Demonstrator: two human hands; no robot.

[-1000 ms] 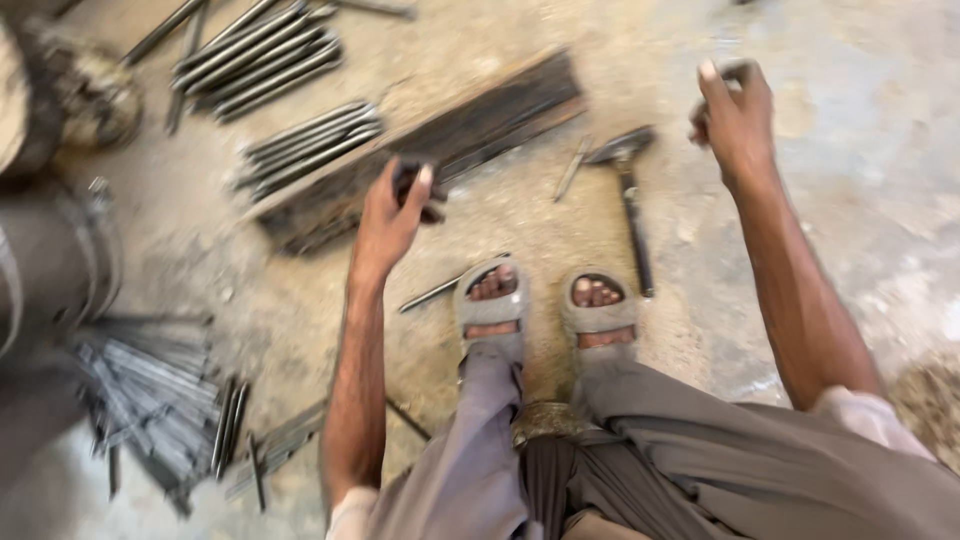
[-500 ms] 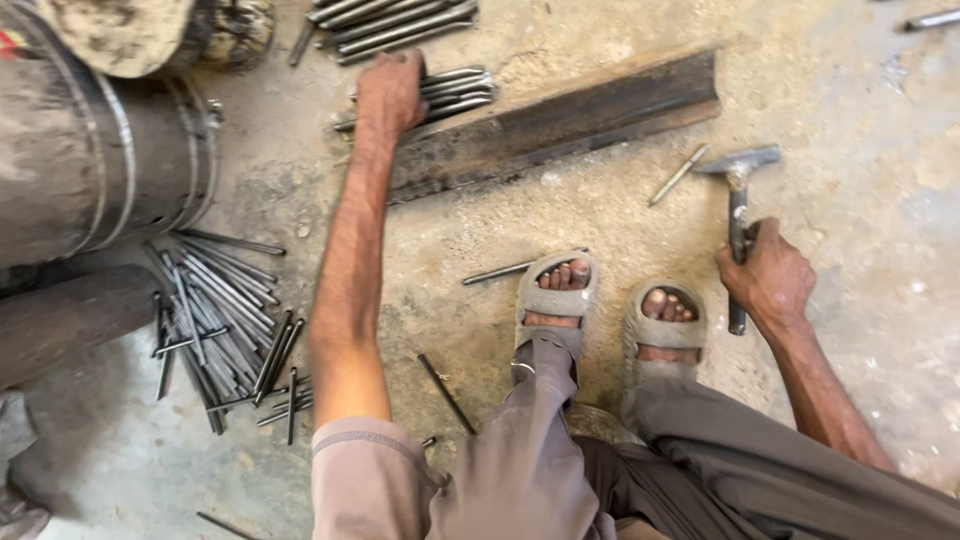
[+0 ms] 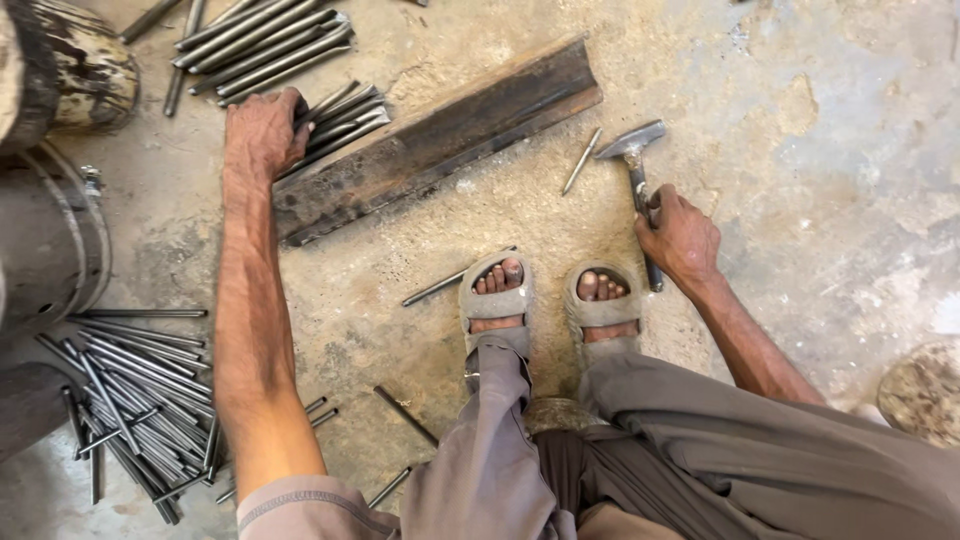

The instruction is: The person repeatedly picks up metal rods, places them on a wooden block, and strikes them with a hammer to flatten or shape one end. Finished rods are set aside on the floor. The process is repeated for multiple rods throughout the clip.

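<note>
I sit low over a dusty concrete floor with my sandalled feet point(image 3: 545, 295) in front of me. My left hand point(image 3: 262, 130) reaches far forward and closes on a small bunch of grey metal rods point(image 3: 340, 118) lying beside a long rusty steel bar point(image 3: 440, 140). My right hand point(image 3: 680, 235) grips the handle of a hammer point(image 3: 635, 160) that lies on the floor to the right of the bar, its head pointing away from me.
More rod bundles point(image 3: 265, 40) lie at the top. A loose pile of rods point(image 3: 130, 390) spreads at lower left beside a dark metal drum point(image 3: 45, 240). A wooden log point(image 3: 70, 65) stands top left. Single rods point(image 3: 582, 160) lie scattered near my feet.
My left hand has moved from the steel bar out to the rod bunch. My right hand dropped from mid-air onto the hammer handle. The view has shifted left and closer.
</note>
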